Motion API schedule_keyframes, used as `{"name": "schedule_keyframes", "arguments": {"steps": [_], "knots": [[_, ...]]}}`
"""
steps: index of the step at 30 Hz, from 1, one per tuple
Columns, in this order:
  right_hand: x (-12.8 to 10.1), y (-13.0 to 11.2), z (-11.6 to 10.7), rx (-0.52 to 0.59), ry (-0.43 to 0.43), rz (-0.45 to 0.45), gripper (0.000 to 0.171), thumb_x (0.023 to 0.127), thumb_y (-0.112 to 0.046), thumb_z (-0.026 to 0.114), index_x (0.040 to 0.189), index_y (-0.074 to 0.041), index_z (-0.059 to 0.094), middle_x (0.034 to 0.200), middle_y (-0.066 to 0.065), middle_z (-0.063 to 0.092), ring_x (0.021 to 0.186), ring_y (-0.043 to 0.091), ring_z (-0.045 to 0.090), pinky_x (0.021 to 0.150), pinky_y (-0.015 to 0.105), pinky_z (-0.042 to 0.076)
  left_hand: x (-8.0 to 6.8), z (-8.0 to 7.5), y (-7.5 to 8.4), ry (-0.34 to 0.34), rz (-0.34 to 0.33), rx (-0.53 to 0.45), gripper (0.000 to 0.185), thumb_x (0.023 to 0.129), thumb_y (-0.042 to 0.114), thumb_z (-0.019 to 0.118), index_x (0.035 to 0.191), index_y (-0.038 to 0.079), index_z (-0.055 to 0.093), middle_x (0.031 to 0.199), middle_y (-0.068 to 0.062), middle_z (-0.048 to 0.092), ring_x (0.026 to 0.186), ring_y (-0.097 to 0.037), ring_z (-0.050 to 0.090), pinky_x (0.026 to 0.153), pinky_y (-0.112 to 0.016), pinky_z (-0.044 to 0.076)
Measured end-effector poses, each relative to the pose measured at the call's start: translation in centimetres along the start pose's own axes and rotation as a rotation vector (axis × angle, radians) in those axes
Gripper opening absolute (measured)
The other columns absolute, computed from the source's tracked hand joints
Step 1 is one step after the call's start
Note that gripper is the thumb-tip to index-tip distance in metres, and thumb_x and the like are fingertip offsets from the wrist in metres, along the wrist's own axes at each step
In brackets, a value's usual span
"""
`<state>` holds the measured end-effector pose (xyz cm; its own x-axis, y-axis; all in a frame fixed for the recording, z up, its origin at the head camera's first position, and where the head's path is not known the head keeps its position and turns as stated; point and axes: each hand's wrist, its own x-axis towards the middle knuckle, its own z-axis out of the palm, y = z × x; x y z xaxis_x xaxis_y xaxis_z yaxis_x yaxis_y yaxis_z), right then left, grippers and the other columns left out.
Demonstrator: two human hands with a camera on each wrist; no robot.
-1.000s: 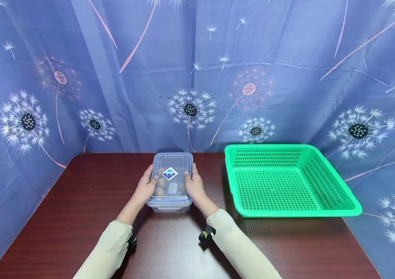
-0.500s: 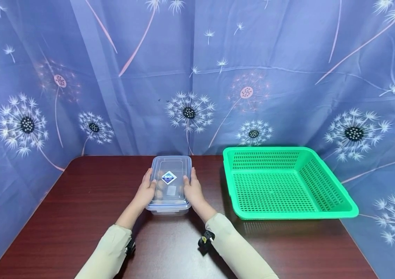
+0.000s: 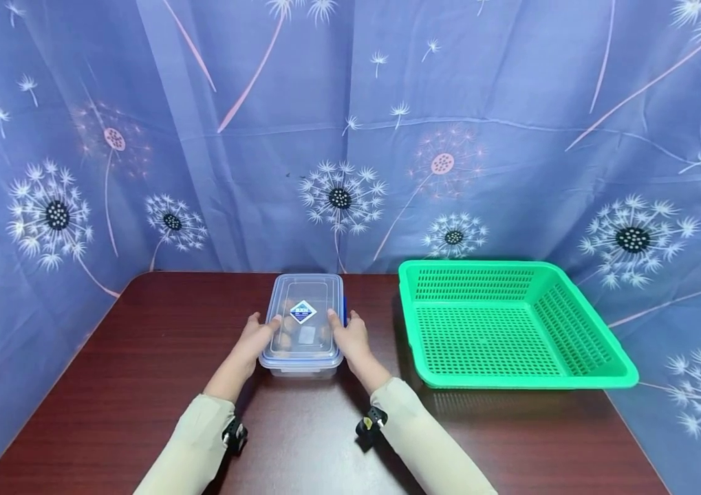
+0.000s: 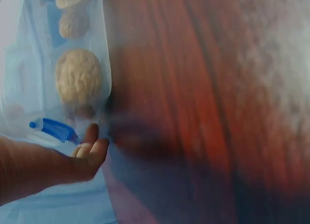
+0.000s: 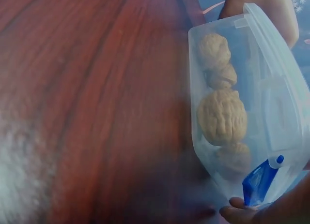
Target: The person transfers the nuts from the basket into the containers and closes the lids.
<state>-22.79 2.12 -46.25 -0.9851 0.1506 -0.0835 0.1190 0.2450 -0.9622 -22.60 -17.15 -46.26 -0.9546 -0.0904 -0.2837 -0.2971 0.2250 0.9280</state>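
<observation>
A clear plastic food container point(image 3: 313, 292) with a lid and a diamond-shaped label stands on the table. Several walnuts point(image 5: 223, 116) show through its wall. My left hand point(image 3: 255, 340) grips its left edge, thumb on the lid and fingers bent by the side. In the left wrist view a blue latch point(image 4: 55, 129) sticks outward just above those fingertips. On the opposite edge my right hand point(image 3: 353, 337) holds on likewise, thumb on top. Its fingers touch the other blue latch point(image 5: 261, 181), which is tilted out from the wall. The lid appears seated on the container.
A green perforated basket point(image 3: 523, 380) stands to the right of the container on the dark red wooden table point(image 3: 139, 385). Behind the table hangs a blue curtain point(image 3: 251, 172) with dandelion prints. Each wrist carries a small black camera point(image 3: 371, 421).
Fingers that lay straight along the container's sides have bent at the latches. A bit of blue latch now shows at the right edge. The container has stayed in place.
</observation>
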Motion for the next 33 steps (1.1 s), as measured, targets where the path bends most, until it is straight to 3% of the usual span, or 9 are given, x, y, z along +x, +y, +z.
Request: {"name": "schedule_keyframes", "arguments": {"steps": [6, 11, 15, 22, 33], "knots": [[0.3, 0.1, -0.8, 0.016, 0.032, 0.008, 0.075, 0.087, -0.026, 0.071, 0.136, 0.019, 0.036, 0.125, 0.036, 0.053, 0.119, 0.040, 0.052, 0.103, 0.047, 0.042, 0.0, -0.3, 0.0, 0.071, -0.039, 0.025, 0.085, 0.094, 0.028, 0.059, 0.148, -0.011, 0.006, 0.142, -0.037, 0.030, 0.132, -0.042, 0.034, 0.113, -0.050, 0.027], [0.4, 0.0, -0.9, -0.020, 0.094, -0.040, 0.066, 0.084, -0.020, 0.074, 0.132, 0.015, 0.045, 0.120, 0.032, 0.056, 0.113, 0.040, 0.054, 0.100, 0.046, 0.044, -0.4, 0.3, 0.6, 0.160, 0.057, 0.136, 0.074, 0.092, 0.024, 0.062, 0.143, -0.016, 0.024, 0.133, -0.038, 0.040, 0.122, -0.045, 0.043, 0.106, -0.052, 0.036], [0.1, -0.4, -0.7, -0.025, 0.118, -0.081, 0.057, 0.084, -0.011, 0.071, 0.130, 0.012, 0.048, 0.117, 0.029, 0.055, 0.109, 0.039, 0.055, 0.097, 0.046, 0.046, -0.5, 0.8, 0.8, 0.215, 0.112, 0.201, 0.060, 0.092, 0.021, 0.063, 0.136, -0.013, 0.040, 0.127, -0.033, 0.042, 0.117, -0.043, 0.045, 0.102, -0.051, 0.040], [-0.2, -0.8, -0.4, -0.061, 0.042, -0.131, 0.058, 0.087, -0.004, 0.065, 0.137, 0.013, 0.040, 0.132, 0.032, 0.051, 0.123, 0.039, 0.049, 0.106, 0.045, 0.039, -0.6, 0.9, 1.2, 0.175, 0.100, 0.174, 0.057, 0.095, 0.017, 0.057, 0.140, -0.009, 0.035, 0.134, -0.033, 0.045, 0.121, -0.041, 0.046, 0.104, -0.051, 0.039], [-0.8, -0.4, -0.3, -0.096, -0.007, -0.200, 0.057, 0.090, -0.004, 0.062, 0.136, 0.018, 0.038, 0.131, 0.035, 0.049, 0.120, 0.040, 0.051, 0.104, 0.047, 0.040, -0.5, 0.7, 1.0, 0.147, 0.143, 0.190, 0.059, 0.097, 0.010, 0.050, 0.146, -0.010, 0.025, 0.144, -0.033, 0.035, 0.131, -0.043, 0.037, 0.111, -0.052, 0.030]]}}
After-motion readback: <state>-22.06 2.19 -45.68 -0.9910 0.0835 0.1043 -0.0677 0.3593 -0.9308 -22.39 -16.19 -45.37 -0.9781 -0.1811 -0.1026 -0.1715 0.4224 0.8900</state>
